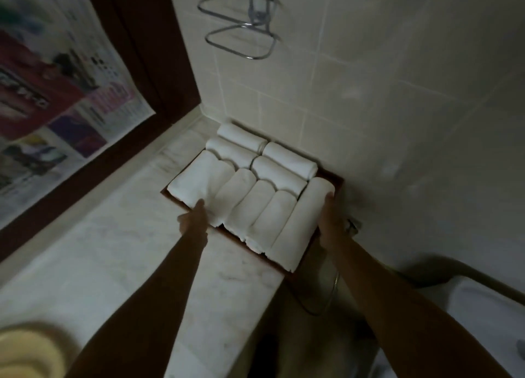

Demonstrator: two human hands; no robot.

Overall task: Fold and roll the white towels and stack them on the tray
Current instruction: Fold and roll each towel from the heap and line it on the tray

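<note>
The poster [56, 93] carries print, but it is too blurred to read

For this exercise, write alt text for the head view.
Two hands, left hand and right hand, touch rolled white towels packed on a dark tray that sits on a marble counter against a tiled wall.

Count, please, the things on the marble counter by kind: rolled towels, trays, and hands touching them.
Rolled white towels: 9
Tray: 1
Hands: 2, left hand and right hand
Total: 12
</note>
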